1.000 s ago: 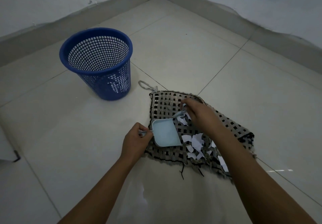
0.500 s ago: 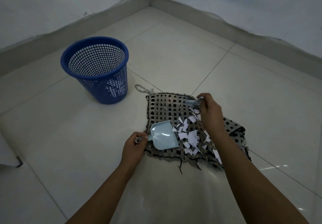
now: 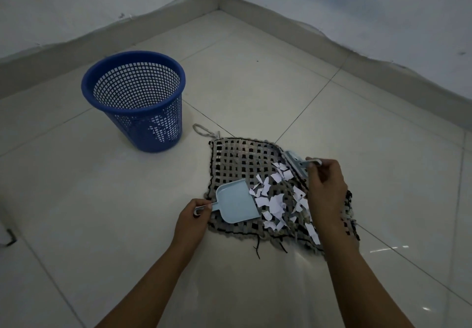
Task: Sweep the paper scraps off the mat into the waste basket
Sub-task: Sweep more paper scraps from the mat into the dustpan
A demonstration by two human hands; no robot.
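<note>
A grey-and-black woven mat (image 3: 237, 159) lies on the tiled floor, with several white paper scraps (image 3: 274, 201) strewn across its middle and right side. My left hand (image 3: 194, 216) grips the handle of a small light-blue dustpan (image 3: 235, 204), whose lip rests on the mat and faces the scraps. My right hand (image 3: 325, 187) holds a small light-blue brush (image 3: 296, 163) at the mat's far right edge, beyond the scraps. The blue mesh waste basket (image 3: 132, 98) stands upright on the floor to the upper left of the mat.
A loop of grey cord (image 3: 201, 129) sticks out from the mat's far corner toward the basket. Walls with a raised skirting (image 3: 281, 18) meet in a corner behind. A dark object (image 3: 9, 237) shows at the left edge.
My right hand has carried the brush from over the mat's middle to its far right edge, uncovering the scraps. The dustpan has shifted a little left, toward the mat's near left edge.
</note>
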